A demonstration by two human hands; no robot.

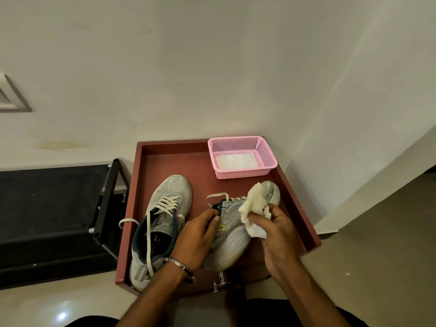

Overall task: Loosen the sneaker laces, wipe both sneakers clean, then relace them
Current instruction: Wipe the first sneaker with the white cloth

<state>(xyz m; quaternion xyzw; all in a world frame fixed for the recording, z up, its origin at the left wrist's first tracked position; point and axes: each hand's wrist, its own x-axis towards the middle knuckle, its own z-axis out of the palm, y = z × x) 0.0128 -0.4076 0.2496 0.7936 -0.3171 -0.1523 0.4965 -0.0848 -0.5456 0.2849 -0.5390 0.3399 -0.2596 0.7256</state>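
head view: left hand (197, 234) grips collar of tilted sneaker (232, 234), lower centre, long axis running to upper right. right hand (274, 232) pinches cloth (253, 208) against its side, probably damp. other sneaker (162, 223) sits left.

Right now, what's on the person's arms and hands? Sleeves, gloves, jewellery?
Both forearms are bare as far as the frame shows: no sleeves, no gloves. The left hand has a silver metal bangle at the wrist, engraved with letters, a dark band beside it. The right hand and its wrist carry nothing. No rings show.
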